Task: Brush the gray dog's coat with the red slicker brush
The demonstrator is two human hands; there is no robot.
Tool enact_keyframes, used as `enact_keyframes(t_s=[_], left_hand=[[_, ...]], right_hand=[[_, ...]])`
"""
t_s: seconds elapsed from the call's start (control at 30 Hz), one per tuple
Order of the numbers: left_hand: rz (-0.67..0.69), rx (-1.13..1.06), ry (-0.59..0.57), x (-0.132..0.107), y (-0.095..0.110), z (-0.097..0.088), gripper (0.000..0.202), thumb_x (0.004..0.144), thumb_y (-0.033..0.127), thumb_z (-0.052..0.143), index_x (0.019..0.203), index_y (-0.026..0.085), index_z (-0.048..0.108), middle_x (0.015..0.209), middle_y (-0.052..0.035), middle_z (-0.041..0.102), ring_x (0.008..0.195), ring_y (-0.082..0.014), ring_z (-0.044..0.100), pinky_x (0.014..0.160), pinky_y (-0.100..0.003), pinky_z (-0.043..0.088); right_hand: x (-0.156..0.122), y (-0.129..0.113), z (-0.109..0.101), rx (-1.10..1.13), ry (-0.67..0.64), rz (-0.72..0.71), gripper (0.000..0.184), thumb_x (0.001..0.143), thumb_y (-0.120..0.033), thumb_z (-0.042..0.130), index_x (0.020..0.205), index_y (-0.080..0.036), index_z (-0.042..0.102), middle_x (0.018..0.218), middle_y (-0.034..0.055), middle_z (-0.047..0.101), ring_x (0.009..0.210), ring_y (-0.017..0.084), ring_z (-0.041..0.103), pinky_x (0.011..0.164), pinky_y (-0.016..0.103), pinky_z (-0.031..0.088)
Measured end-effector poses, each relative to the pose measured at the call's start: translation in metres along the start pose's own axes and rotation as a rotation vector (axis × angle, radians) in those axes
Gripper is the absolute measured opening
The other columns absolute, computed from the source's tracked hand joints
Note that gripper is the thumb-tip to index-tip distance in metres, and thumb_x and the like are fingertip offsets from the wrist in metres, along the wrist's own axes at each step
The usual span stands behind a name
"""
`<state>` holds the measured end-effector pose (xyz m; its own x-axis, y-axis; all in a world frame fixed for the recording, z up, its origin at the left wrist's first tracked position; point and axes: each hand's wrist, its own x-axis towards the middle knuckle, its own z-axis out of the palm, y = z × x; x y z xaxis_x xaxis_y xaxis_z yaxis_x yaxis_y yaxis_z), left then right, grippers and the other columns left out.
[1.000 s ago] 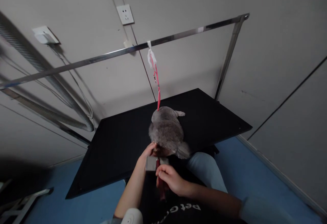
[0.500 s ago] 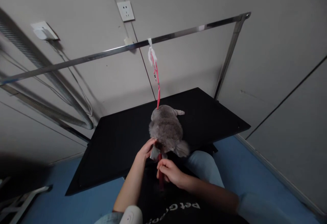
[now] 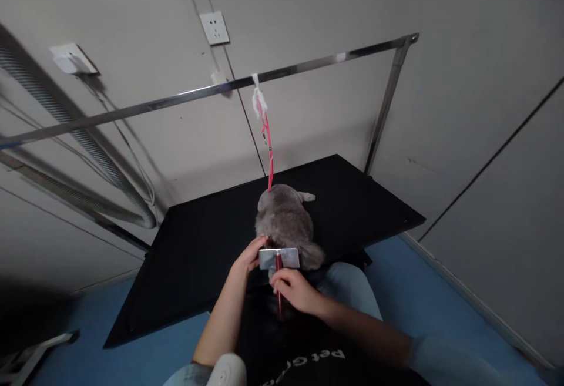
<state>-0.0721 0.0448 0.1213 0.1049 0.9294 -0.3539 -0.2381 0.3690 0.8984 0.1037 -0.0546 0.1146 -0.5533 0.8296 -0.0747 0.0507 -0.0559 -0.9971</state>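
A small grey furry animal (image 3: 284,218) is on the black table, its rear towards me and its face out of sight. My right hand (image 3: 296,289) is closed round the dark red handle of a slicker brush (image 3: 279,258). The brush's flat metal head is up against the animal's hindquarters, its back facing me and its bristles hidden. At the left of the hindquarters, my left hand (image 3: 250,255) has its fingers curled in on the hind leg's fur. The brush head partly covers that grip.
A black grooming table (image 3: 198,257) spans the middle. Above it runs a metal bar (image 3: 176,99), from which a pink leash (image 3: 270,165) reaches down to the animal. A grey corrugated hose (image 3: 103,163) and a wall socket (image 3: 214,27) are at the wall behind.
The brush head has turned from edge-on at the left to flat across the hindquarters, its back towards me. My left hand stays at the same place on the animal. The whole view has shifted slightly.
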Motion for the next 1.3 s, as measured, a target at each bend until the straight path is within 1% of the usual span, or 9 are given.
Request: enact_keyframes(t_s=[0.17, 0.3, 0.37, 0.47, 0.63, 0.77, 0.93, 1.13, 1.3], left_hand=[[-0.003, 0.113, -0.039, 0.005, 0.015, 0.001, 0.043, 0.061, 0.05, 0.076, 0.081, 0.018, 0.056, 0.073, 0.0036, 0.059, 0.06, -0.0081, 0.056, 0.054, -0.019, 0.039], [0.14, 0.28, -0.035, 0.016, 0.025, 0.003, 0.043, 0.062, 0.053, 0.074, 0.074, 0.016, 0.058, 0.068, 0.0019, 0.06, 0.064, -0.0111, 0.056, 0.06, -0.021, 0.04], [0.211, 0.34, -0.05, 0.022, 0.03, 0.006, 0.043, 0.063, 0.055, 0.071, 0.07, 0.015, 0.057, 0.067, 0.0005, 0.06, 0.065, -0.0125, 0.056, 0.06, -0.022, 0.04], [0.257, 0.412, -0.078, 0.031, 0.038, 0.012, 0.046, 0.066, 0.059, 0.067, 0.066, 0.015, 0.055, 0.065, -0.0006, 0.059, 0.063, -0.0129, 0.055, 0.058, -0.022, 0.039], [0.439, 0.592, -0.137, 0.04, 0.059, 0.018, 0.042, 0.075, 0.057, 0.059, 0.067, 0.015, 0.056, 0.062, 0.0007, 0.056, 0.06, -0.012, 0.051, 0.059, -0.024, 0.039], [0.535, 0.643, -0.156, 0.044, 0.071, 0.02, 0.03, 0.081, 0.048, 0.054, 0.078, 0.018, 0.053, 0.063, 0.0045, 0.051, 0.056, -0.0099, 0.045, 0.056, -0.022, 0.036], [0.57, 0.713, -0.232, 0.049, 0.093, 0.03, 0.021, 0.079, 0.04, 0.059, 0.086, 0.021, 0.053, 0.066, 0.0056, 0.05, 0.059, -0.0099, 0.044, 0.059, -0.021, 0.037], [0.611, 0.792, -0.383, 0.067, 0.116, 0.037, 0.022, 0.083, 0.04, 0.055, 0.09, 0.021, 0.064, 0.078, -0.0003, 0.06, 0.074, -0.0146, 0.052, 0.073, -0.024, 0.042], [0.509, 0.75, -0.597, 0.079, 0.136, 0.036, 0.035, 0.076, 0.038, 0.066, 0.107, 0.019, 0.068, 0.098, -0.0076, 0.067, 0.088, -0.0208, 0.059, 0.081, -0.03, 0.045]], right_hand=[[0.005, -0.004, -0.008, -0.239, -0.093, -0.062, 0.023, 0.081, -0.018, 0.049, 0.085, -0.016, 0.072, 0.066, 0.0013, 0.069, 0.059, 0.014, 0.061, 0.054, 0.021, 0.044], [0.005, -0.014, -0.014, -0.472, 0.128, -0.172, 0.029, 0.083, -0.016, 0.046, 0.094, -0.02, 0.072, 0.087, 0.003, 0.074, 0.079, 0.016, 0.066, 0.076, 0.025, 0.046], [0.006, -0.016, -0.015, -0.552, 0.133, -0.139, 0.028, 0.081, -0.015, 0.047, 0.087, -0.02, 0.073, 0.085, 0.0029, 0.074, 0.078, 0.017, 0.067, 0.074, 0.024, 0.046], [0.01, -0.02, -0.02, -0.513, 0.042, -0.156, 0.028, 0.08, -0.015, 0.047, 0.088, -0.02, 0.073, 0.08, 0.0012, 0.074, 0.072, 0.014, 0.066, 0.066, 0.021, 0.046], [0.022, -0.02, -0.034, -0.574, 0.273, -0.112, 0.031, 0.083, -0.016, 0.043, 0.095, -0.021, 0.072, 0.075, 0.0012, 0.073, 0.063, 0.013, 0.064, 0.065, 0.022, 0.046], [0.024, -0.017, -0.034, -0.494, 0.2, -0.015, 0.029, 0.08, -0.014, 0.045, 0.088, -0.017, 0.073, 0.073, 0.0023, 0.073, 0.065, 0.014, 0.065, 0.062, 0.021, 0.046], [0.041, -0.025, -0.041, -0.427, 0.292, -0.162, 0.029, 0.082, -0.017, 0.045, 0.095, -0.019, 0.071, 0.084, 0.0025, 0.072, 0.073, 0.014, 0.065, 0.067, 0.023, 0.047], [0.041, 0.014, -0.042, -0.306, 0.264, 0.089, 0.029, 0.081, -0.016, 0.042, 0.087, -0.017, 0.07, 0.057, -0.0005, 0.064, 0.051, 0.014, 0.058, 0.052, 0.022, 0.044], [0.051, -0.008, -0.066, -0.32, 0.34, -0.185, 0.026, 0.081, -0.02, 0.045, 0.091, -0.019, 0.07, 0.083, 0.003, 0.07, 0.078, 0.016, 0.064, 0.075, 0.027, 0.048]])
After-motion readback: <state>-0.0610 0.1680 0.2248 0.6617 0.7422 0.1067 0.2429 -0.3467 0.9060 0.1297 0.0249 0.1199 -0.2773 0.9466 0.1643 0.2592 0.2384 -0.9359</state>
